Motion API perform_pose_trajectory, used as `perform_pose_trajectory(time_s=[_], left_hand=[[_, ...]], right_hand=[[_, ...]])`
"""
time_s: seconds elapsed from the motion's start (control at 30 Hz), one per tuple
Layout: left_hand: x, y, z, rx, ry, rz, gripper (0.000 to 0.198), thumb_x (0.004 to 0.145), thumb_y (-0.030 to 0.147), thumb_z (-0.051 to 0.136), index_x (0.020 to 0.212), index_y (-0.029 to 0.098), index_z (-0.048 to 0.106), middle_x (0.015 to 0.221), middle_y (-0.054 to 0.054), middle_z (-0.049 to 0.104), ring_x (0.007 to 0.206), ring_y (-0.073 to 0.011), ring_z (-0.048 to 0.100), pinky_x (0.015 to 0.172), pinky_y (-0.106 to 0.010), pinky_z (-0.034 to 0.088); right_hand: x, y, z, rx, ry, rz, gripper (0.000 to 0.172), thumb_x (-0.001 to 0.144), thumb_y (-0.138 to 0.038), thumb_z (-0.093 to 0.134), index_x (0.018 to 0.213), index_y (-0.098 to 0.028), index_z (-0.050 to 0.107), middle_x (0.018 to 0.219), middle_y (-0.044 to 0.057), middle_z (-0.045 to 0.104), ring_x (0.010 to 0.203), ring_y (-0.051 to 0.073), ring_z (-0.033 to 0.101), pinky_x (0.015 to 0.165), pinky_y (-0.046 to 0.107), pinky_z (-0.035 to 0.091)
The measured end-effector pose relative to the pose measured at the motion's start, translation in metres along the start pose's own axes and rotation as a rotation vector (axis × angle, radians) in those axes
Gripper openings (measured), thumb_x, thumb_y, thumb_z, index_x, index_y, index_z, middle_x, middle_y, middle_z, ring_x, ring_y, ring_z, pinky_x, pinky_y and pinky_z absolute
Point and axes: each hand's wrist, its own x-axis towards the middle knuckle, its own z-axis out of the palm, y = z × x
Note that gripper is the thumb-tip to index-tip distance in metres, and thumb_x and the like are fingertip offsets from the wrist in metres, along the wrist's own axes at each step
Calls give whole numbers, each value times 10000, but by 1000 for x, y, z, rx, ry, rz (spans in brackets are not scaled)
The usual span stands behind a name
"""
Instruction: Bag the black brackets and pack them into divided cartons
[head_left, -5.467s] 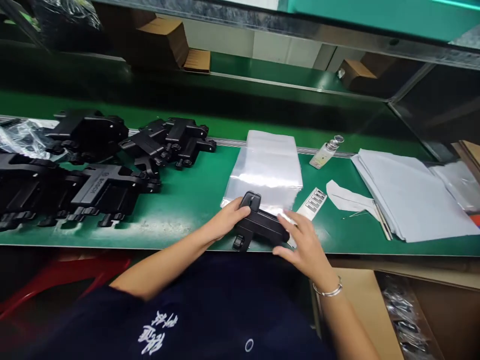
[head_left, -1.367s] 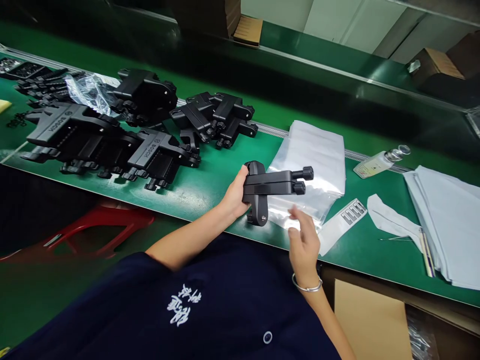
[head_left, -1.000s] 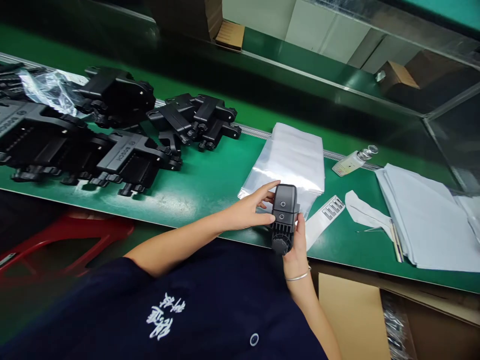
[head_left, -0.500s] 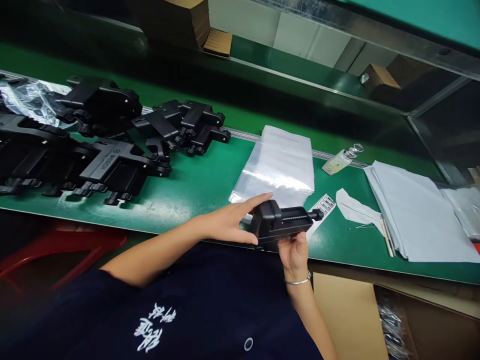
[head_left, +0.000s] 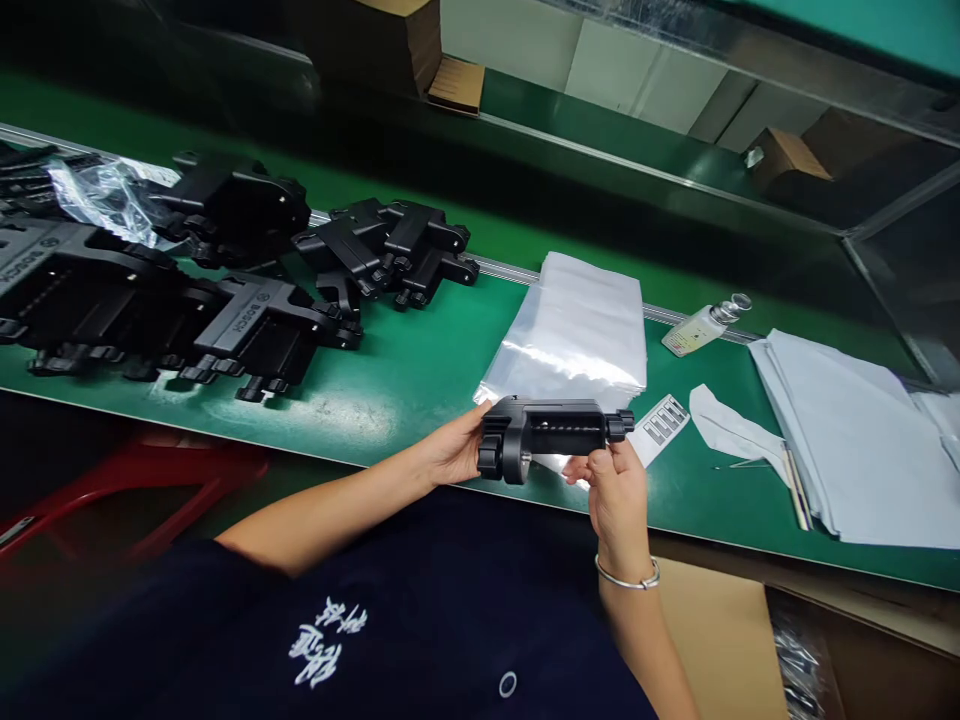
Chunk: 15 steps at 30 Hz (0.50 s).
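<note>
A black clamp bracket [head_left: 562, 428] with a knob at each end is held level above the bench's front edge, its slotted side facing me. My left hand [head_left: 459, 446] grips its left end, with the fingers mostly hidden behind it. At the right end, my right hand [head_left: 619, 488] has thumb and fingers closed near the small knob. Behind the bracket lies a stack of clear plastic bags [head_left: 581, 325]. A sheet of printed labels [head_left: 664, 422] lies just right of the bracket.
Several similar brackets [head_left: 247, 325], some marked BOSCH, crowd the bench's left. To the right are a pump bottle [head_left: 701, 327], a torn white paper piece [head_left: 731, 425], thin sticks [head_left: 796, 488] and white sheets [head_left: 862, 430]. An open carton [head_left: 720, 635] sits below; a red stool [head_left: 142, 490] stands lower left.
The bracket has been turned so its slotted side and left knob face me. My left hand has slid behind its left end. The view has shifted slightly left.
</note>
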Motion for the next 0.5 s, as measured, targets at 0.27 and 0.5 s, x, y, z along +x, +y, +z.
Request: perform_pose_trajectory(time_s=[0.27, 0.5], left_hand=[[8, 10, -20, -124, -25, -209, 453, 824, 576, 619, 973, 155, 697, 834, -75, 733, 709, -221, 681, 627, -334, 544], [23, 6, -22, -88, -59, -246, 399, 832, 484, 626, 953, 113, 713, 812, -94, 719, 753, -218, 673, 701, -322, 525]], right_hand=[[-8, -14, 26, -273, 1, -107, 356, 743, -485, 722, 899, -210, 559, 628, -32, 621, 544, 139, 605, 535, 265, 510], [-21, -28, 56, -691, -143, -315, 440, 710, -421, 767, 1055, -215, 587, 725, 4, 684, 648, 190, 668, 610, 303, 540]])
